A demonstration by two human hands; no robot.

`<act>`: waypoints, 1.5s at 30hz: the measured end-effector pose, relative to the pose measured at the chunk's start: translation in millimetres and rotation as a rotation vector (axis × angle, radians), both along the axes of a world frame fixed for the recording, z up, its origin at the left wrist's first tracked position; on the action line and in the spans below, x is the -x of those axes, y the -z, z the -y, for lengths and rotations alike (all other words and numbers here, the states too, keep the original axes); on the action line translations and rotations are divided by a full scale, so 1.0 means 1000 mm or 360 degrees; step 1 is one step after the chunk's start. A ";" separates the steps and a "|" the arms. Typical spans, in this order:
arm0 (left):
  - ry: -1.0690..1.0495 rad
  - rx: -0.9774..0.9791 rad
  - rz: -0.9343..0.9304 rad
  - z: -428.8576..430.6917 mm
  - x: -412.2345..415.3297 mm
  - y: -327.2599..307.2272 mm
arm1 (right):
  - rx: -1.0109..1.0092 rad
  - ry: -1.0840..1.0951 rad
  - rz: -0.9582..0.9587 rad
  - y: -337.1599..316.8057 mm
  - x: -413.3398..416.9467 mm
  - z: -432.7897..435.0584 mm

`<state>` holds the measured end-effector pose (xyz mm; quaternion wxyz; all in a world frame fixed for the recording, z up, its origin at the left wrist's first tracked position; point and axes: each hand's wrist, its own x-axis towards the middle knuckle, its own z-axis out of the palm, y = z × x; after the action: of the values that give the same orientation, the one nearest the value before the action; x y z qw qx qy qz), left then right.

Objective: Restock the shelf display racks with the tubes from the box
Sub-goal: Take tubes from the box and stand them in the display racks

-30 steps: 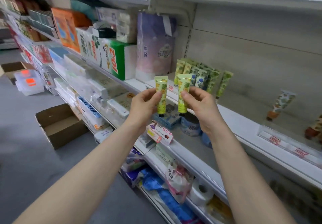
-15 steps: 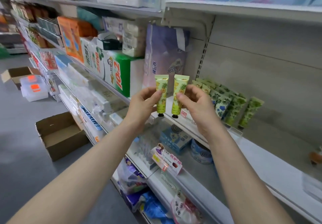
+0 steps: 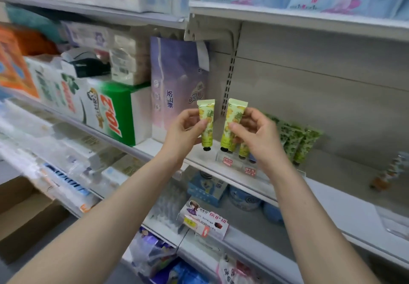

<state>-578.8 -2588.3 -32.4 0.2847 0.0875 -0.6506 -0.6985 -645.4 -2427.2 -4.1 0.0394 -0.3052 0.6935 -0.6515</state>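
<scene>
My left hand (image 3: 184,132) grips a yellow-green pineapple-print tube (image 3: 207,124), held upright with its black cap down. My right hand (image 3: 257,135) holds a second matching tube (image 3: 232,124) the same way, just right of the first. Both tubes hover above the front left end of a clear display rack (image 3: 238,163) on the white shelf (image 3: 332,202). Several tubes stand in the rack behind my right hand, yellow ones partly hidden and green leafy ones (image 3: 296,142) to the right.
A purple tissue pack (image 3: 178,84) and a green-and-white box (image 3: 110,111) stand on the shelf to the left. An open cardboard box (image 3: 24,219) sits on the floor at lower left. Blurred tubes (image 3: 389,173) stand far right. Goods fill the lower shelves.
Both hands have carried the two tubes rightward and closer to the display rack, now just over its left end. The view has moved in toward the shelf.
</scene>
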 end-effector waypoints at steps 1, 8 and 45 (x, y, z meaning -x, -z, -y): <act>0.0022 -0.0006 -0.0007 0.002 0.003 -0.001 | 0.0008 0.0052 -0.0002 -0.001 0.001 -0.001; 0.0218 -0.0004 -0.0046 0.020 0.021 0.001 | -0.0095 0.0425 -0.0162 -0.008 0.002 -0.007; 0.0560 0.0457 0.0014 0.012 0.053 0.034 | -0.0594 0.0761 -0.0250 0.029 0.010 -0.013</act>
<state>-631.5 -2600.7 -66.7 0.1652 -0.0655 -0.7498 -0.6373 -655.2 -2414.2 -33.3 -0.1133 -0.1702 0.8541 -0.4781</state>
